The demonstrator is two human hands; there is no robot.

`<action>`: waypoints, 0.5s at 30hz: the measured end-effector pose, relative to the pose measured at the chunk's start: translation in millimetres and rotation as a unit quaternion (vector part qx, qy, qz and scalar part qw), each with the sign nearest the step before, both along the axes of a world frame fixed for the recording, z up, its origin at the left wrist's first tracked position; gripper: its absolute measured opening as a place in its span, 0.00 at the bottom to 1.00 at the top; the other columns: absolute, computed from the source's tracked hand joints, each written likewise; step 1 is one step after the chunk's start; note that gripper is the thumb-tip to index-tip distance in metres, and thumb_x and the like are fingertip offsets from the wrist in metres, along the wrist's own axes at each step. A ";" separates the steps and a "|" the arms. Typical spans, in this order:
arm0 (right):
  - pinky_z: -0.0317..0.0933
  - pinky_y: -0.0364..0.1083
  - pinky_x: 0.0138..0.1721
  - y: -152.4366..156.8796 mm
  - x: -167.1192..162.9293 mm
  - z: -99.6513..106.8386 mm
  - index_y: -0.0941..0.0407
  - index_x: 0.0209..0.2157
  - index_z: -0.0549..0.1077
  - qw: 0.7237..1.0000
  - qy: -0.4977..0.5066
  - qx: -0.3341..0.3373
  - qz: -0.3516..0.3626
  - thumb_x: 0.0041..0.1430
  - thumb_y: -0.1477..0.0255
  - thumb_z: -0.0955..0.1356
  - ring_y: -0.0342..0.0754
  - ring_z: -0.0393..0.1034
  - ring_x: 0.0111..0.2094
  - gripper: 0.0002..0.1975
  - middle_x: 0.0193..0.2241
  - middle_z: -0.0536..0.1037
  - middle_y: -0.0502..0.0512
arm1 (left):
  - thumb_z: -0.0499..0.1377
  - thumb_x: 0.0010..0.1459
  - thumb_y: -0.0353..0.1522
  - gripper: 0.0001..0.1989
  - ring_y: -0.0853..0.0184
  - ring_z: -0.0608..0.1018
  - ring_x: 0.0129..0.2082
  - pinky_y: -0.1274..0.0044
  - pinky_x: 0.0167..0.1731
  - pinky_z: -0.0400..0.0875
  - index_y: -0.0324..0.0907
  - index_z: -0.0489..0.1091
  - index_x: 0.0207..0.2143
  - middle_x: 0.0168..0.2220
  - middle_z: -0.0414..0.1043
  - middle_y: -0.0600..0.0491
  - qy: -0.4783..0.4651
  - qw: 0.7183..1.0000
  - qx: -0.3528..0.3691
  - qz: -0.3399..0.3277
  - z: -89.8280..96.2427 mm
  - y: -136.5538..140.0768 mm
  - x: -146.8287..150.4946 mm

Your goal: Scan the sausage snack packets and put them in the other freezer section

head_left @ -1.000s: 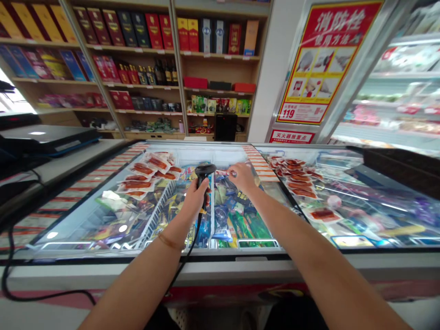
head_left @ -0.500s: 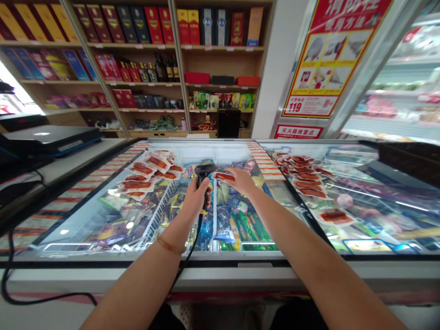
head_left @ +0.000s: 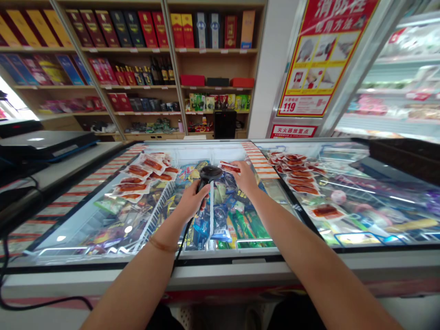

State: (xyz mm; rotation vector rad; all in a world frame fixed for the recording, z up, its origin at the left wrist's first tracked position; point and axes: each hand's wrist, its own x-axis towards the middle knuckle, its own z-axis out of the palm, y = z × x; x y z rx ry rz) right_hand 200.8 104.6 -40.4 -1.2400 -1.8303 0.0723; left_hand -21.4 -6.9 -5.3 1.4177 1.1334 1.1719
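the left hand (head_left: 194, 200) is closed round the grip of a black handheld scanner (head_left: 210, 172), its head tipped over the hand. a dark cable (head_left: 182, 240) runs down from it, beside the left forearm. the right hand (head_left: 245, 176), fingers bent, pinches the end of a small clear packet (head_left: 230, 167) with reddish-brown food inside — the packet sits just to the right of the scanner's head, between the two hands. below both hands are bagged goods (head_left: 237, 215) in a glass-topped freezer (head_left: 240, 260). to the left of the left hand lies a pile of similar packets (head_left: 151, 165); well right of the right hand lies another pile (head_left: 299, 176), with a single packet (head_left: 326, 211) nearer the person.
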 end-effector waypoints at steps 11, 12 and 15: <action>0.64 0.55 0.58 -5.6 -2.4 3.2 0.51 0.51 0.73 1.000 -0.006 0.010 -0.004 0.64 0.73 0.65 0.56 0.69 0.53 0.15 0.49 0.75 0.58 | 0.64 0.51 0.54 0.25 0.75 0.66 0.12 0.80 0.12 0.60 0.43 0.62 0.32 0.22 0.67 0.60 0.010 0.999 0.026 -0.021 2.1 -3.4 1.9; 0.64 0.55 0.58 -5.3 -2.4 2.9 0.50 0.51 0.73 1.000 -0.007 0.011 -0.004 0.64 0.73 0.65 0.56 0.69 0.53 0.15 0.49 0.76 0.58 | 0.64 0.51 0.54 0.25 0.76 0.66 0.12 0.80 0.12 0.60 0.43 0.62 0.32 0.22 0.67 0.60 0.009 0.999 0.025 -0.021 2.0 -3.4 2.0; 0.65 0.55 0.57 -3.7 -2.2 0.7 0.51 0.50 0.73 1.000 -0.007 0.023 -0.003 0.64 0.73 0.66 0.56 0.69 0.52 0.14 0.48 0.76 0.58 | 0.65 0.49 0.55 0.27 0.75 0.66 0.12 0.80 0.12 0.61 0.43 0.62 0.32 0.22 0.67 0.60 0.009 0.999 0.019 -0.025 1.6 -2.4 2.0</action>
